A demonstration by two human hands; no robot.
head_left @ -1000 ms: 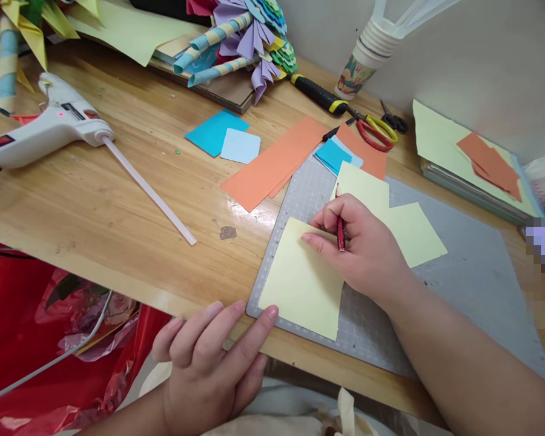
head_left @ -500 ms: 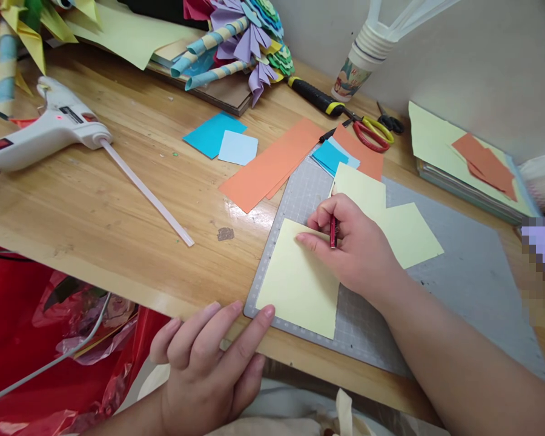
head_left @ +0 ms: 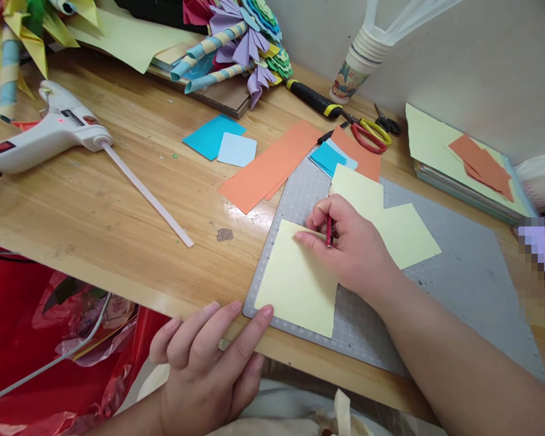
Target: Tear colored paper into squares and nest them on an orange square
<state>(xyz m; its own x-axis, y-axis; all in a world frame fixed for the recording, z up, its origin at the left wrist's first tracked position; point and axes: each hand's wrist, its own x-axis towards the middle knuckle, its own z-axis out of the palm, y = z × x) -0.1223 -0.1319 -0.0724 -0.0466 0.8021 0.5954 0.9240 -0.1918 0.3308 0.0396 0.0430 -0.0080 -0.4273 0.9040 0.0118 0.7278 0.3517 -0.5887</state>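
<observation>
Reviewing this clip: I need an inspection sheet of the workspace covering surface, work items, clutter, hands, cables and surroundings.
Surface: wooden table carrying a grey cutting mat.
Work items: pale yellow sheet on the mat's near-left corner; slim red tool, type unclear.
Clutter: orange paper strips, red-and-yellow-handled scissors, white glue gun showing a red light.
Hands: right hand grips the red tool; left hand holds nothing, index fingertip at the sheet's near-left corner, contact unclear.
Cables: pale cable across red plastic, below the table's near edge.
Surroundings: stacked paper cups beside a grey wall; paper flowers behind.
</observation>
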